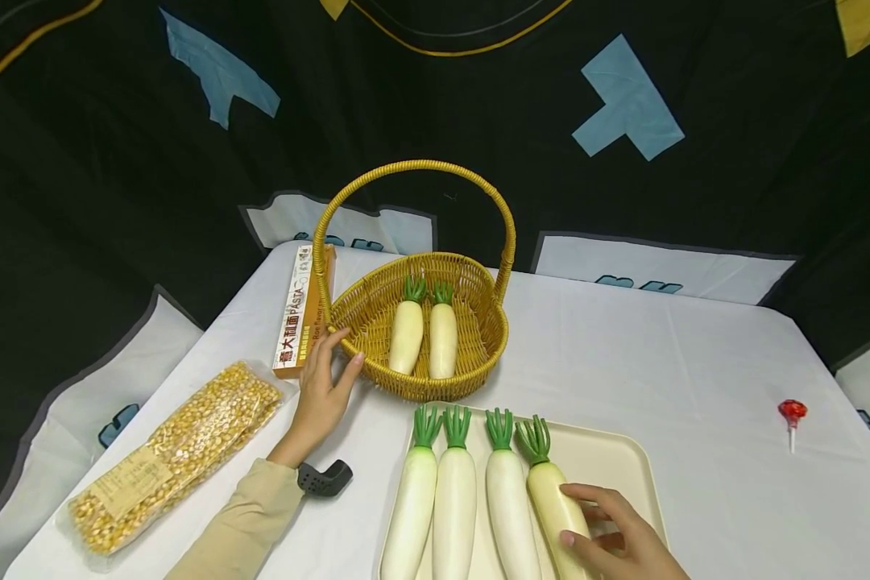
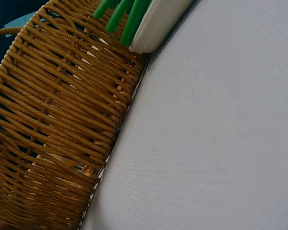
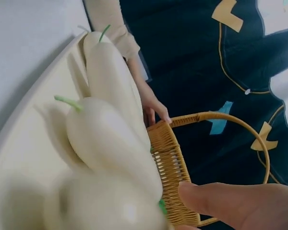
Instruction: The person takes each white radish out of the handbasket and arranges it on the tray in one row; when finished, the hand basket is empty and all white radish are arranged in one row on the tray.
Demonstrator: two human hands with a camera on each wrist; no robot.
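The wicker basket (image 1: 438, 390) is touched at eight o'clock by the spread left hand (image 1: 322, 396); at five, a daikon (image 1: 549, 485) by the right hand (image 1: 619, 533), grip unclear.

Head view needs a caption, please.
Left hand at the rim of a wicker basket holding two white radishes; right hand at the rightmost radish of four on a tray.

The left hand (image 1: 322, 403) reaches farther out than the right hand (image 1: 627, 533), and both have thumbs (image 1: 349, 373) spread from their fingers (image 1: 328, 344).
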